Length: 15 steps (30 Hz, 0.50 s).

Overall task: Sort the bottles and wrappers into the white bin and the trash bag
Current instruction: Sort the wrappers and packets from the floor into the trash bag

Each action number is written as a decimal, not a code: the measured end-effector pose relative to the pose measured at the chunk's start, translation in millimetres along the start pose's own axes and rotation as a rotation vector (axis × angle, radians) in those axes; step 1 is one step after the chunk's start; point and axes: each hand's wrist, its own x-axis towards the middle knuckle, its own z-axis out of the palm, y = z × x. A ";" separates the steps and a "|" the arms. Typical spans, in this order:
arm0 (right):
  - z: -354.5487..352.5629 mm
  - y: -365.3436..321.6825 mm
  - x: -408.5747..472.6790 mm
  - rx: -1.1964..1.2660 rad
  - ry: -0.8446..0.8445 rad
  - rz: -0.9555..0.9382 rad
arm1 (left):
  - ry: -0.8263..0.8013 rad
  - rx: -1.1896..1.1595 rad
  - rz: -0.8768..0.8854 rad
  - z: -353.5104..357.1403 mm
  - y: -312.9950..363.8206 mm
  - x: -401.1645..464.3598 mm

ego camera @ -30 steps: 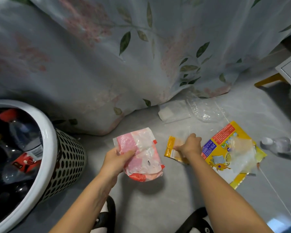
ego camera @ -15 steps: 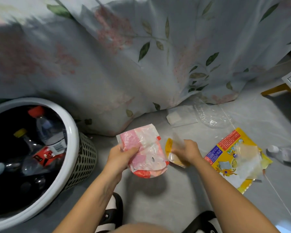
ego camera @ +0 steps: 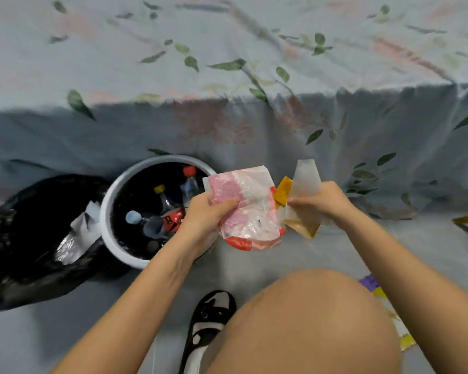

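My left hand (ego camera: 208, 215) grips a pink, white and red plastic wrapper (ego camera: 247, 209) in the air, just right of the white bin (ego camera: 107, 211). My right hand (ego camera: 322, 202) holds a small orange-yellow wrapper (ego camera: 303, 226) together with a clear plastic piece (ego camera: 307, 175), right beside the pink wrapper. The white bin holds several plastic bottles (ego camera: 168, 211) with red, yellow and pale caps. The black trash bag (ego camera: 30, 238) lies open left of the bin, with a silvery wrapper (ego camera: 77, 238) inside it.
A floral bedsheet (ego camera: 227, 76) hangs down behind the bin and fills the upper view. My bare knee (ego camera: 308, 319) and a black-and-white slipper (ego camera: 208, 322) are at the bottom. A yellow and purple wrapper (ego camera: 376, 290) lies on the grey floor by my right arm.
Both hands rose and swung left toward the bin, carrying their wrappers. My right hand lifted the orange wrapper and a clear piece off the floor. The view turned; the trash bag came into sight.
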 end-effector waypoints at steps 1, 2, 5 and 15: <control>-2.9 -16.9 -7.2 -0.001 0.002 -0.022 | 0.020 0.014 0.014 -12.7 6.2 -6.5; -4.6 -33.8 -13.9 0.005 0.001 -0.047 | 0.048 0.021 0.023 -25.6 11.4 -12.4; -0.6 -89.9 -35.0 0.032 -0.032 -0.147 | 0.127 0.006 0.022 -67.2 21.8 -27.1; 141.0 -192.7 -95.9 -0.029 -0.188 -0.322 | 0.395 -0.118 -0.021 -207.3 7.4 -50.3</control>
